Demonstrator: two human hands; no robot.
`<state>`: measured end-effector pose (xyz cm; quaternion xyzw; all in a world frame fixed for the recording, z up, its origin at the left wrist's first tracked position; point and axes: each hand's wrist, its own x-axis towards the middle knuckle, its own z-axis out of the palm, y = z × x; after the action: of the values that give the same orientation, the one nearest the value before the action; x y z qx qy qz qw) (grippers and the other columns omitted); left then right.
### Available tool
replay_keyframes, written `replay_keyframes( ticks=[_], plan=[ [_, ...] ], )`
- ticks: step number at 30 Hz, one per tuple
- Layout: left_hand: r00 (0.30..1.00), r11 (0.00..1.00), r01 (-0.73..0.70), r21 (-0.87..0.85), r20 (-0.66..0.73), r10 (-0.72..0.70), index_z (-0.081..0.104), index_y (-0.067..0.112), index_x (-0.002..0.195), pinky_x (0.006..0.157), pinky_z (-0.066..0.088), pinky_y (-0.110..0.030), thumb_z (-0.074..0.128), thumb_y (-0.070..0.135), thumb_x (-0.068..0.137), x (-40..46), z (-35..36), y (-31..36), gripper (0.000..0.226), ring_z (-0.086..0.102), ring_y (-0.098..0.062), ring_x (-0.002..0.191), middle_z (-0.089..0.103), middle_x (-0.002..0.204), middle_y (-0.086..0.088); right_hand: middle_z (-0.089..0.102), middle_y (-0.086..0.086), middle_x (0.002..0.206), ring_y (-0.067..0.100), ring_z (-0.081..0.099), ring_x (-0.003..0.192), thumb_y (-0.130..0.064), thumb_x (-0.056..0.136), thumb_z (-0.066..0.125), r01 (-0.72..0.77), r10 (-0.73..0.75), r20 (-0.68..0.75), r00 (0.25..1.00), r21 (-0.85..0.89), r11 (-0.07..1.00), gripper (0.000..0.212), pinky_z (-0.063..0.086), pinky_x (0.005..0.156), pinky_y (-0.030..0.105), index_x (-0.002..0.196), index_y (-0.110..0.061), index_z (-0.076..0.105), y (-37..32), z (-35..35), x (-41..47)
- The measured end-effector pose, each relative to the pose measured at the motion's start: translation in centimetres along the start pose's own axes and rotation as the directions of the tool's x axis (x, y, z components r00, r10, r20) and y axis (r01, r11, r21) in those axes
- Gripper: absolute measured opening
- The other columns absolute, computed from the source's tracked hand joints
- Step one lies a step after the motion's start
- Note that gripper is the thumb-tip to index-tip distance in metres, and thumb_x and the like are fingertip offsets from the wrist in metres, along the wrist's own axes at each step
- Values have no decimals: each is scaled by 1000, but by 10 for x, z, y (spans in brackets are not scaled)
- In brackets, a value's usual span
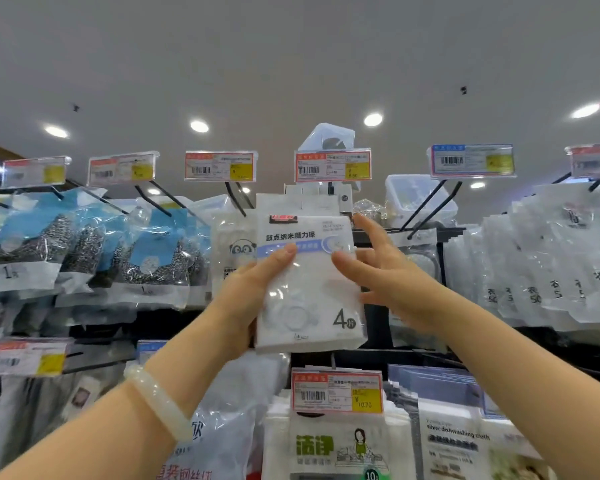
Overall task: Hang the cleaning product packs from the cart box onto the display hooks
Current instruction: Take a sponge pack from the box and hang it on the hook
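At the frame's centre, the left hand point(246, 292) is gripping a white sponge pack point(309, 282) by its left edge, thumb across the front, beneath a price tag point(333, 165); the right hand point(385, 271) is hovering spread beside the pack's right edge

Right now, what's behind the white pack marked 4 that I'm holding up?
Behind the white sponge pack, more white packs hang on the hook under a price tag. The dark rack frame shows beside it. Anything directly behind is covered.
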<state>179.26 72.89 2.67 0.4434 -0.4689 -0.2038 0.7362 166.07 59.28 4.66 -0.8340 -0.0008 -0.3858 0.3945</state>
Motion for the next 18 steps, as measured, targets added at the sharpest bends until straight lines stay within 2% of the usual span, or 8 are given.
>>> replay_keyframes(
  ticks=[2, 4, 5, 7, 9, 10, 13, 18],
  plan=[
    [1000, 1000, 24, -14, 20, -24, 64, 10, 115, 77, 59, -44, 70, 39, 66, 5, 8, -6, 58, 71, -32, 90, 73, 105, -15, 59, 4, 120, 19, 66, 100, -31, 79, 70, 6, -4, -77, 997, 22, 1000, 84, 58, 77, 37, 142, -48, 17, -1, -3, -3],
    [1000, 1000, -15, 19, -1, 15, 58, 12, 123, 83, 57, -46, 72, 41, 66, 9, 12, -11, 65, 70, -31, 95, 72, 108, -13, 59, 5, 115, 21, 68, 96, -23, 81, 70, 0, 6, -114, 993, 50, 999, 83, 60, 75, 40, 142, -46, 19, -1, -7, -8],
    [997, 995, -67, 72, -25, 69, 50, 14, 131, 85, 57, -47, 73, 41, 67, 12, 12, -14, 72, 70, -29, 97, 71, 111, -11, 58, 3, 113, 21, 68, 95, -22, 81, 70, -7, 11, -118, 993, 36, 999, 82, 60, 74, 39, 142, -46, 20, 0, -9, -10],
    [981, 959, -171, 224, -51, 187, 22, 30, 147, 89, 54, -49, 71, 42, 74, 16, 15, -17, 89, 67, -27, 102, 65, 118, -5, 58, -1, 109, 19, 67, 94, -23, 81, 70, -15, 15, -118, 993, 7, 1000, 82, 59, 74, 39, 142, -47, 21, 1, -12, -12],
    [961, 907, -252, 337, -24, 276, -7, 44, 147, 95, 50, -50, 65, 39, 84, 17, 17, -15, 95, 63, -24, 111, 58, 128, -1, 59, -3, 108, 17, 67, 95, -24, 81, 70, -16, 13, -124, 992, -29, 999, 84, 59, 76, 39, 144, -48, 19, 1, -13, -10],
    [949, 876, -295, 381, 8, 316, -12, 46, 146, 99, 48, -49, 61, 37, 88, 19, 18, -15, 93, 60, -22, 115, 54, 133, 1, 58, -4, 108, 16, 67, 95, -24, 82, 70, -17, 11, -126, 992, -49, 999, 85, 59, 75, 39, 144, -49, 17, 1, -14, -8],
    [925, 789, -368, 493, 111, 362, -6, 49, 145, 100, 47, -49, 55, 39, 91, 28, 18, -9, 82, 57, -20, 117, 50, 131, 8, 57, -7, 111, 15, 66, 97, -24, 83, 69, -28, 19, -101, 995, -87, 996, 87, 59, 74, 36, 143, -52, 13, -4, -18, -3],
    [943, 821, -330, 465, 127, 306, 10, 40, 148, 93, 53, -44, 60, 22, 91, 36, 13, 8, 78, 62, -22, 108, 54, 130, -2, 55, -2, 115, 20, 62, 103, -29, 78, 73, -86, 76, -68, 995, -161, 983, 85, 56, 83, 42, 140, -51, 19, -11, -25, 5]
  ],
)
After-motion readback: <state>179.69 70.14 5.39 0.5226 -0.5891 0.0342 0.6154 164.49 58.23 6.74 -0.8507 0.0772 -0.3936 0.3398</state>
